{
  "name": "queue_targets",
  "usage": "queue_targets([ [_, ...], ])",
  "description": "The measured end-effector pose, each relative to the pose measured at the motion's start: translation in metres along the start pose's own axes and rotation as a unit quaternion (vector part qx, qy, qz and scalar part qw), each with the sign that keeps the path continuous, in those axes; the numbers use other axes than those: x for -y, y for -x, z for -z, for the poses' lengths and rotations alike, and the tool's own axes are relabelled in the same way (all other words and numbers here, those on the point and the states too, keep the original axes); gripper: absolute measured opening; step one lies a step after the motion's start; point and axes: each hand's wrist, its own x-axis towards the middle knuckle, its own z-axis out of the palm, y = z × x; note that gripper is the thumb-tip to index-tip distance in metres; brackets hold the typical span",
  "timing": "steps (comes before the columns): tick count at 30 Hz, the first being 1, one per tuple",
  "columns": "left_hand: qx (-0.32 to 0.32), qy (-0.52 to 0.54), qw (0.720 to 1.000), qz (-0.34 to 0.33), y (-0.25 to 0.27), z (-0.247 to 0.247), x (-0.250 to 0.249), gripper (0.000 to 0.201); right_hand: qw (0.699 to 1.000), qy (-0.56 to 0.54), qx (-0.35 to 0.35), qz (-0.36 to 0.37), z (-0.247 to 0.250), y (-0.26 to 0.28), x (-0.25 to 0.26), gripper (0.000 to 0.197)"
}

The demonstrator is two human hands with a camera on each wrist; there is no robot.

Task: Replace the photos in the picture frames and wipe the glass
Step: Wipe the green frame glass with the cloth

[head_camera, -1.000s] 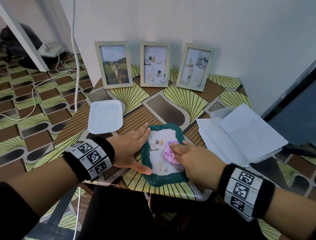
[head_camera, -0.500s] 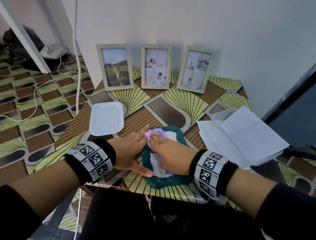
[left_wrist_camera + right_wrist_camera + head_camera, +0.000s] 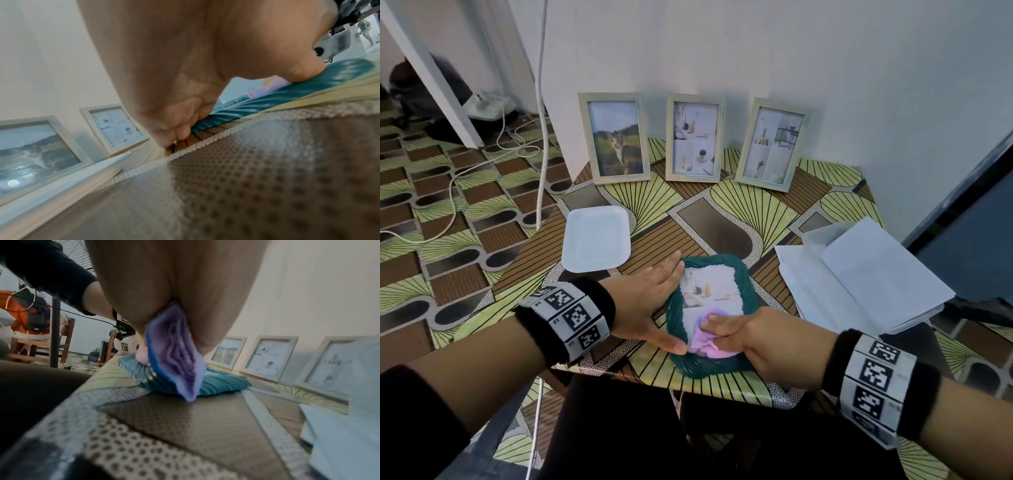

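Two hands work a teal frame (image 3: 751,291) lying flat at the patterned desk's (image 3: 722,219) near edge. Half a second ago the right hand (image 3: 760,337) pressed its purple cloth (image 3: 707,337) at the glass's far end; now it grips it at the near end. Flat-fingered, the left hand (image 3: 647,305) steadies the frame's left side. Three frames (image 3: 693,137) lean on the far wall.

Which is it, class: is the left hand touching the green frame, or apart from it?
Touching. In the left wrist view the left hand presses its thumb and fingertips against the green frame's ribbed edge.
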Motion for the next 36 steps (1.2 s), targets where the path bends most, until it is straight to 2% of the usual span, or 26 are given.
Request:
queue_targets([
  [4,-0.002,0.009,1.0,-0.009,0.001,0.0,0.0,0.136,0.997,0.059,0.018,-0.045,0.007,-0.004,-0.015,0.051],
  [9,-0.009,0.011,1.0,-0.017,0.0,0.0,0.0,0.137,0.985,0.119,0.056,-0.111,0.022,-0.026,-0.025,0.067],
  [15,-0.017,0.017,1.0,-0.02,0.0,-0.001,0.0,0.135,0.973,0.132,0.06,-0.179,0.029,-0.057,-0.016,0.074],
  [17,-0.019,0.019,0.999,-0.02,-0.001,-0.001,0.0,0.135,0.974,0.101,0.058,-0.196,0.028,-0.058,-0.012,0.072],
  [19,-0.024,0.023,0.999,-0.021,-0.001,-0.002,0.0,0.135,0.979,0.034,0.031,-0.196,0.029,-0.054,-0.011,0.057],
  [21,-0.028,0.03,0.999,-0.02,0.0,-0.001,-0.001,0.135,0.968,-0.132,-0.033,-0.21,0.033,-0.044,-0.011,0.041],
  [22,-0.029,0.033,0.999,-0.018,0.0,-0.001,-0.001,0.135,0.943,-0.241,-0.077,-0.217,0.034,-0.038,-0.012,0.04],
  [24,-0.028,0.037,0.999,-0.008,0.0,0.0,-0.001,0.137,0.871,-0.408,-0.168,-0.214,0.036,-0.028,-0.013,0.039],
  [27,-0.027,0.03,0.999,0.005,0.001,0.004,0.0,0.139,0.721,-0.594,-0.28,-0.218,0.03,-0.011,-0.014,0.039],
  [29,-0.038,0.034,0.999,0.002,0.001,0.009,-0.001,0.137,0.64,-0.654,-0.316,-0.252,0.019,0.002,-0.015,0.039],
  [32,-0.099,0.069,0.993,-0.004,0.006,0.022,-0.007,0.128,0.567,-0.714,-0.308,-0.269,-0.001,0.019,-0.013,0.051],
  [34,-0.164,0.086,0.983,-0.02,0.008,0.03,-0.018,0.113,0.539,-0.742,-0.3,-0.262,-0.01,0.025,-0.01,0.059],
  [36,-0.198,0.088,0.975,-0.044,0.008,0.033,-0.037,0.095,0.515,-0.758,-0.307,-0.255,-0.016,0.027,-0.005,0.063],
])
